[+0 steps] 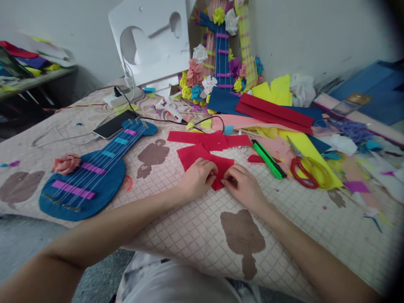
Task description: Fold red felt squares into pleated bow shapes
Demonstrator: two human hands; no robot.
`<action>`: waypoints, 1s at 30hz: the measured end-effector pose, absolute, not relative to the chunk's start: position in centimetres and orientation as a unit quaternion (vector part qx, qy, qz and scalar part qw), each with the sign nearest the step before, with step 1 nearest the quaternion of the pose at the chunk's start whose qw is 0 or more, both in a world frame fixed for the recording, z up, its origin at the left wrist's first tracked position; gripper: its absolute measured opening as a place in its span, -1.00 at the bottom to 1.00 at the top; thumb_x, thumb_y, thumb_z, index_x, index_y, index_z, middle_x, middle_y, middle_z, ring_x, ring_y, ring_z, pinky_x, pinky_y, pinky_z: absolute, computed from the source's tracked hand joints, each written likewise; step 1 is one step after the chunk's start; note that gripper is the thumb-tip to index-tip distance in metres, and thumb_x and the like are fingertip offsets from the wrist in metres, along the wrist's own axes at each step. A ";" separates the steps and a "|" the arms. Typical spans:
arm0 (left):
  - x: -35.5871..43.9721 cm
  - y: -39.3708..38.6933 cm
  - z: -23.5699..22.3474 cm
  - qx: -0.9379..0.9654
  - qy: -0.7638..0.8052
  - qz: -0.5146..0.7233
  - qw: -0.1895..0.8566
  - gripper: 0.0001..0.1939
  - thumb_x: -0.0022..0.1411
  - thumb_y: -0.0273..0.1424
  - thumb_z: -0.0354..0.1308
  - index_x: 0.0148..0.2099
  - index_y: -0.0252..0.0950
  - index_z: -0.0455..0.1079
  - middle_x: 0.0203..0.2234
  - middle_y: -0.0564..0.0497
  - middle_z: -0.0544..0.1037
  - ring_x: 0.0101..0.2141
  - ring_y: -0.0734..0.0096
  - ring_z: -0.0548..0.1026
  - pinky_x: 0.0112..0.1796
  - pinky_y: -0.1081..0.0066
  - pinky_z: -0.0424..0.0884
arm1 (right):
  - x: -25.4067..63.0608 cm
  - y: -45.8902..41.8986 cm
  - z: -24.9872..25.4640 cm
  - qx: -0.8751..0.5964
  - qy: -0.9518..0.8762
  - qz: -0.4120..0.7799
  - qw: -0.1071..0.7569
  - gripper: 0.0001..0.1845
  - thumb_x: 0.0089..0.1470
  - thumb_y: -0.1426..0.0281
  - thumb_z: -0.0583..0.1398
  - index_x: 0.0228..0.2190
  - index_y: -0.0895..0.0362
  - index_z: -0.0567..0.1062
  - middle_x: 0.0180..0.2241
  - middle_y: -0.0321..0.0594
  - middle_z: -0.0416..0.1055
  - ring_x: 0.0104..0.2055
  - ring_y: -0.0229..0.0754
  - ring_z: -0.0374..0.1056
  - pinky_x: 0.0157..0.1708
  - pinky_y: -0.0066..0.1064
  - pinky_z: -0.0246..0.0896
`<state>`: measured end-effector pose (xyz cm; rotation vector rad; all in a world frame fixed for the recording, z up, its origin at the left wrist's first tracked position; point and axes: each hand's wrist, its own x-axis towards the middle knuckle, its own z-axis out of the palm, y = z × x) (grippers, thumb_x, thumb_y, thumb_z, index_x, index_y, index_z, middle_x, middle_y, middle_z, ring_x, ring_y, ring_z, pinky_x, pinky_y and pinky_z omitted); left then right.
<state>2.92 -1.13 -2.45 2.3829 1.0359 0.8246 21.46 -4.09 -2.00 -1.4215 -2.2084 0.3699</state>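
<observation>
A piece of red crepe paper (205, 152) lies in front of me on the patterned cloth. My left hand (199, 177) is closed on its near part, fingers curled in a pinch. Opposite it, my right hand (242, 184) pinches the paper's right edge between thumb and fingers; the exact grip is partly hidden. Just behind, a crossed pair of red strips (217, 141) lies flat, close to the piece in my hands. A green utility knife (268, 159) rests to the right of my right hand, beside a small red scrap (257, 158).
A blue paper guitar (104, 168) with a pink flower lies at left, near a phone (115, 125). Behind are a glue gun (170, 108) with its cord and a white cut-out board (151, 38). Scissors (304, 172), folded papers and scraps cover the right side.
</observation>
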 end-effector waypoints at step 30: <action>-0.4 1.3 -0.1 0.898 0.216 0.180 0.338 -0.91 0.16 -0.55 0.12 -0.35 -0.32 0.44 -0.34 -0.03 0.53 -0.23 0.39 0.44 -0.15 0.38 0.34 | 24.5 -3.8 -0.3 -0.409 -0.823 0.341 0.199 -0.91 0.06 0.48 0.13 -0.40 0.08 0.43 -0.19 -0.20 0.28 -0.28 -0.25 0.30 -0.37 -0.40 0.26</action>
